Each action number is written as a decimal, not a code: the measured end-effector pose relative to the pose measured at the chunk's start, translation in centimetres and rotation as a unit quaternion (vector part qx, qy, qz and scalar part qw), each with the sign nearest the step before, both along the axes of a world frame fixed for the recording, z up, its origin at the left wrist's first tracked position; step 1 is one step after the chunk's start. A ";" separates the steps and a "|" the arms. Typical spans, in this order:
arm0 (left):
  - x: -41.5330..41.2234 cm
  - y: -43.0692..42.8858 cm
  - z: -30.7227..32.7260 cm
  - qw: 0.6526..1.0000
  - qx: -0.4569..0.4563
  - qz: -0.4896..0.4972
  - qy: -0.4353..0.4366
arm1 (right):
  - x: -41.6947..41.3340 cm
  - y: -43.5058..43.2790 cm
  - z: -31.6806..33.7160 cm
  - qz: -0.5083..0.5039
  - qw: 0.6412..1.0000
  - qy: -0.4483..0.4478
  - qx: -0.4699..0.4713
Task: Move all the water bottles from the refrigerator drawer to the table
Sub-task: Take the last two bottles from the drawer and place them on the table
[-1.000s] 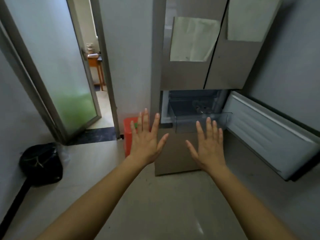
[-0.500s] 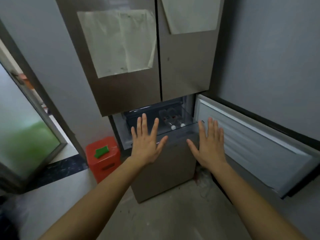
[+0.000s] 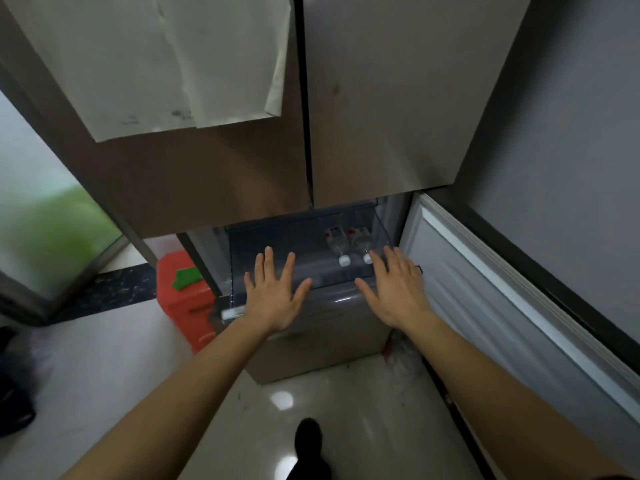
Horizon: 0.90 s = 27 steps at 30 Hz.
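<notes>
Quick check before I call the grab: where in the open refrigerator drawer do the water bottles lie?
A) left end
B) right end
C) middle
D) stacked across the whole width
B: the water bottles, two side by side, lie at the right end of the clear refrigerator drawer, white caps toward the person, just beyond the open right hand.
</notes>
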<state>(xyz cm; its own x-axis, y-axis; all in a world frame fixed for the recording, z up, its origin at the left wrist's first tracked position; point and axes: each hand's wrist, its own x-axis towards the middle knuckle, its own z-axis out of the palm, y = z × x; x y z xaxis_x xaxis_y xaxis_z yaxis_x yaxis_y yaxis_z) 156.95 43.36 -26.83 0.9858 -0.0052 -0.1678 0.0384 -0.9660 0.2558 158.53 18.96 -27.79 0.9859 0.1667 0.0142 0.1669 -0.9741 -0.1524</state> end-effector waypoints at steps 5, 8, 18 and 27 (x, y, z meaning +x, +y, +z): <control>5.6 -0.4 -3.3 0.996 -0.025 0.007 0.088 | 4.6 -0.6 -2.9 -0.006 0.999 0.051 -0.014; 8.5 -1.1 -5.5 0.992 -0.042 -0.003 0.122 | 6.9 -0.7 -4.1 0.003 0.993 0.121 0.006; 14.6 -4.0 -11.0 0.965 -0.078 -0.078 0.237 | 15.9 -1.0 -8.1 -0.032 0.942 0.330 0.048; 18.3 -7.6 -12.3 0.963 -0.043 -0.145 0.225 | 18.2 -0.6 -10.8 -0.028 0.942 0.333 -0.029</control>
<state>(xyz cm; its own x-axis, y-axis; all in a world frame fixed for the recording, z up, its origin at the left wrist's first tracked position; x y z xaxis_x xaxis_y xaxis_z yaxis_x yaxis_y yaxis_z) 175.22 35.71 -39.14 0.7682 -0.3016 -0.5648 -0.1032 -0.9289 0.3557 176.75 18.39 -38.59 0.7798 0.0957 -0.6186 0.0007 -0.9884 -0.1521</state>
